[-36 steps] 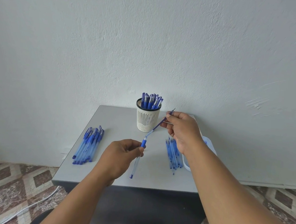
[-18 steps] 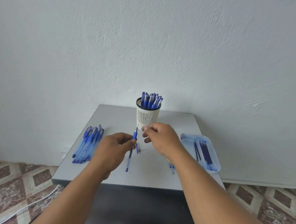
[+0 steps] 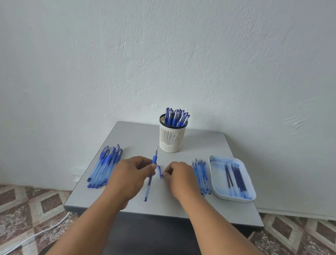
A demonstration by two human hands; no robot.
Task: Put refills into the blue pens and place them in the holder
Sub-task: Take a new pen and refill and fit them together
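Two hands work over a small grey surface (image 3: 175, 207) set against a pale wall, seen from the head camera, the only view. The left hand (image 3: 130, 177) pinches a blue pen (image 3: 151, 174) between thumb and fingers at its darker grip section; the pen points away from the person, tip toward the holder, its clear barrel running down toward the near edge. The right hand (image 3: 180, 178) sits just beside it, fingers curled in with their tips at a small blue cap (image 3: 159, 170) that lies between the two hands; whether the fingers actually pinch the cap or only touch it cannot be told.

At the back of the surface, in the middle, stands a cream slotted holder (image 3: 170, 138) with a dark rim, upright, with a bunch of capped blue pens (image 3: 176, 116) standing in it. On the left lies a bundle of capped pens (image 3: 105, 166), side by side, running roughly front to back. On the right, near the right hand, lies a row of uncapped clear barrels (image 3: 200, 175). Just beside them, at the right edge, a shallow white tray (image 3: 214, 186) stained blue holds several dark blue refills (image 3: 235, 178) lying lengthwise.

Below the surface the floor (image 3: 8, 214) shows brown and cream diamond tiles, with a white cable (image 3: 33, 237) crossing it at lower left.
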